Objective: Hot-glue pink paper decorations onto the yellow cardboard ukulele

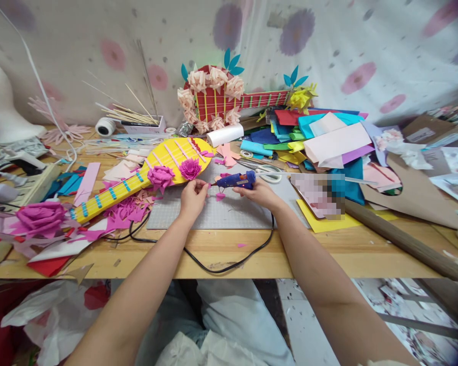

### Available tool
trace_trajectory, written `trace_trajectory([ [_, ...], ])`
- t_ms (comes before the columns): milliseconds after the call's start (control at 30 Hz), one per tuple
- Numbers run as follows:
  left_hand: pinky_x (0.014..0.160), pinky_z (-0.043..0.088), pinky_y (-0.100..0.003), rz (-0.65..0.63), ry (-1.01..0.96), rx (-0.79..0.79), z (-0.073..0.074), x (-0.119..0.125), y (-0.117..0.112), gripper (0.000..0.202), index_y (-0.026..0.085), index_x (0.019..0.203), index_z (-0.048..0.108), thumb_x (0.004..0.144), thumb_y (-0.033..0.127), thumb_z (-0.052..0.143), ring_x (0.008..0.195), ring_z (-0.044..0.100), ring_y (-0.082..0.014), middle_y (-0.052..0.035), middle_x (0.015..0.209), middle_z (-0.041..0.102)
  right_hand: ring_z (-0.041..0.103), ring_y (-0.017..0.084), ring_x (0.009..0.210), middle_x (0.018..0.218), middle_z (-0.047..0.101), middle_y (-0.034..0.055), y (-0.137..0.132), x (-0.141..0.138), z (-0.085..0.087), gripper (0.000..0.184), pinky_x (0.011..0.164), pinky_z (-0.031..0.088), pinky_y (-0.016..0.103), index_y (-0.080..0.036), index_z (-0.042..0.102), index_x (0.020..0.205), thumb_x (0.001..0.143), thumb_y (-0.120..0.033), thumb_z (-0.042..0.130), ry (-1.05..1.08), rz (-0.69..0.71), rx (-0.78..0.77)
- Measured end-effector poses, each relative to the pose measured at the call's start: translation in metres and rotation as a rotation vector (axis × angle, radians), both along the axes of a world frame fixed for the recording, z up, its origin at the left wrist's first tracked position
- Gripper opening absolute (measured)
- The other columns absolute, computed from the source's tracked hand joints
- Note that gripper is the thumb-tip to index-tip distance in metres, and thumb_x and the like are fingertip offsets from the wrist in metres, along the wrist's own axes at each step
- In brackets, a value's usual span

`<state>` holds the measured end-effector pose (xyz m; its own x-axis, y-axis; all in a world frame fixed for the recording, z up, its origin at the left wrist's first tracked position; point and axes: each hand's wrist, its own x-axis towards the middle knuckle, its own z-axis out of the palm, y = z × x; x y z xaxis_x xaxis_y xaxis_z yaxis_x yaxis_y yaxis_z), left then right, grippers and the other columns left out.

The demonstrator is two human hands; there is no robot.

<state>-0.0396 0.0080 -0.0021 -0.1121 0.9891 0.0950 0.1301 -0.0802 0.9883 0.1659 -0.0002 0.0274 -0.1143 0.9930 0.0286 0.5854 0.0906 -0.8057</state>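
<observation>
Wooden table (pixel 221 240), glue gun (pixel 233 181) in right hand (pixel 262 194).

right grip (pixel 262 193) holds glue gun (pixel 231 180); left grip (pixel 193 197) beside it.

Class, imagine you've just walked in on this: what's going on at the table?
A person holds a blue glue gun in the right hand, its tip close to the pinched fingers of the left hand; what they pinch is too small to tell. Both hands are over a gray mat. Nearby lies a yellow guitar with pink flowers on it.
</observation>
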Motion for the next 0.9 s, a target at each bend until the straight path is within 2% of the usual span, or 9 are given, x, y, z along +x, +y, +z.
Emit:
trace_trajectory([
  [333, 0.034, 0.036, -0.017, -0.007, 0.013, -0.014, 0.0006, -0.0006, -0.0009, 0.011, 0.018, 0.077, 0.053, 0.074, 0.028, 0.058, 0.053, 0.058, -0.011, 0.0004, 0.068, 0.059, 0.048, 0.011, 0.053, 0.06, 0.059, 0.0008, 0.001, -0.0001, -0.0015, 0.04, 0.054, 0.039, 0.025, -0.017, 0.063, 0.07, 0.066, -0.056, 0.065, 0.009, -0.001, 0.013],
  [567, 0.034, 0.034, -0.018, 0.009, 0.013, -0.009, -0.0006, -0.0006, 0.0002, 0.012, 0.018, 0.077, 0.054, 0.074, 0.028, 0.059, 0.052, 0.058, -0.0114, 0.0008, 0.066, 0.058, 0.048, 0.011, 0.055, 0.061, 0.058, 0.0, -0.0017, -0.0011, 0.0025, 0.042, 0.056, 0.039, 0.025, -0.016, 0.067, 0.079, 0.066, -0.056, 0.065, 0.017, 0.027, 0.003],
  [767, 0.044, 0.041, -0.019, 0.015, 0.014, 0.009, -0.003, -0.0017, 0.0025, 0.01, 0.017, 0.075, 0.055, 0.073, 0.025, 0.061, 0.049, 0.055, -0.0082, 0.0018, 0.066, 0.059, 0.048, 0.011, 0.055, 0.061, 0.059, 0.0005, -0.0022, -0.0023, 0.0021, 0.045, 0.055, 0.04, 0.025, -0.015, 0.068, 0.083, 0.065, -0.056, 0.065, 0.021, 0.053, -0.02],
  [900, 0.046, 0.043, -0.019, 0.021, -0.007, 0.007, -0.0008, -0.001, 0.0018, 0.008, 0.017, 0.074, 0.055, 0.074, 0.022, 0.061, 0.049, 0.054, -0.0077, 0.002, 0.065, 0.059, 0.049, 0.011, 0.055, 0.061, 0.06, 0.0003, -0.0044, 0.0003, 0.0065, 0.042, 0.055, 0.04, 0.025, -0.017, 0.067, 0.08, 0.064, -0.056, 0.067, 0.016, 0.049, -0.05],
])
